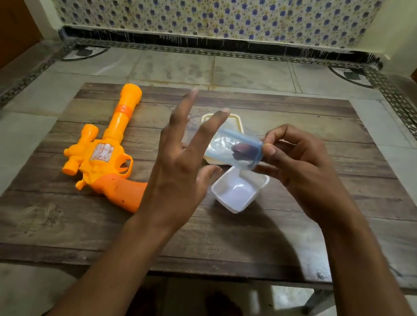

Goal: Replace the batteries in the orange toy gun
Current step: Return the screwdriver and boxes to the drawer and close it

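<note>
- One orange toy gun (pixel 107 156) lies flat on the table (pixel 77 232); barrel pointing away, grip towards the person
- Two hands, both right of the gun; the left hand (pixel 180 169) is nearer, by the grip, fingers (pixel 181 114) spread wide, holding nothing
- The right hand (pixel 303 169), farther right, pinches one tilted clear box (pixel 234 148); its dark contents are too blurred to count
- One white tub (pixel 237 191) and one cream lid (pixel 236 121) sit right of the gun

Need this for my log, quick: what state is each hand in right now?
Left hand: open, fingers spread, holding nothing.
Right hand: grip closed on the clear blue-rimmed container, held above the table.
</note>
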Available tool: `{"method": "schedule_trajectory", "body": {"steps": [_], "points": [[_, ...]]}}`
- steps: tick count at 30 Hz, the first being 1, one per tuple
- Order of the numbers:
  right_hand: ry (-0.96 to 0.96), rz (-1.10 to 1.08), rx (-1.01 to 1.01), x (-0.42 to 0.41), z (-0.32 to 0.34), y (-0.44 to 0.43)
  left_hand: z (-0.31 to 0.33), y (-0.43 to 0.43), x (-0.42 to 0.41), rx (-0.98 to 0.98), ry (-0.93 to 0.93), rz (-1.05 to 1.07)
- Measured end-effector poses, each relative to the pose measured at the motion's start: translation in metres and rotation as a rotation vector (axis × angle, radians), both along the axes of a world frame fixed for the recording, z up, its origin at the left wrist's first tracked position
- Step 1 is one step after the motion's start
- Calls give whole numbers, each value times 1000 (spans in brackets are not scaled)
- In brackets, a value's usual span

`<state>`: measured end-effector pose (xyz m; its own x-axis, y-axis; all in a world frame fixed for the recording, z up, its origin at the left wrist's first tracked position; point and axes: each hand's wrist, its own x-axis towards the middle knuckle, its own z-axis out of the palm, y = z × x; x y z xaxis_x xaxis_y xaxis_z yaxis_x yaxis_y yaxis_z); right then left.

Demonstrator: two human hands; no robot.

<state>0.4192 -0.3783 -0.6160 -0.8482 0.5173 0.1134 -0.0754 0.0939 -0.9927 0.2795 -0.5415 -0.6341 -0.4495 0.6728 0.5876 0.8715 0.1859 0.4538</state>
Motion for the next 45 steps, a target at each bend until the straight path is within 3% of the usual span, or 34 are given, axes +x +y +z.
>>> {"method": "schedule_trajectory", "body": {"steps": [8, 13, 19, 22, 27, 45], "points": [[37, 5, -74, -6, 2, -6, -5, 0, -1, -14, -10, -15], [47, -148, -76, -9, -2, -6, -8, 1, 7, -98, -60, -84], [46, -286, -50, -14, -3, -6, -4, 5, 32, -159, -98, 26], [-43, -381, 53, -14, -7, -5, -4, 9, 49, -245, -72, 158], [-271, -474, 393, -14, -17, 0, -4, 16, 65, -411, -55, 294], [-526, -589, 620, -24, -32, 1, -19, 37, 67, -473, -185, 259]]}}
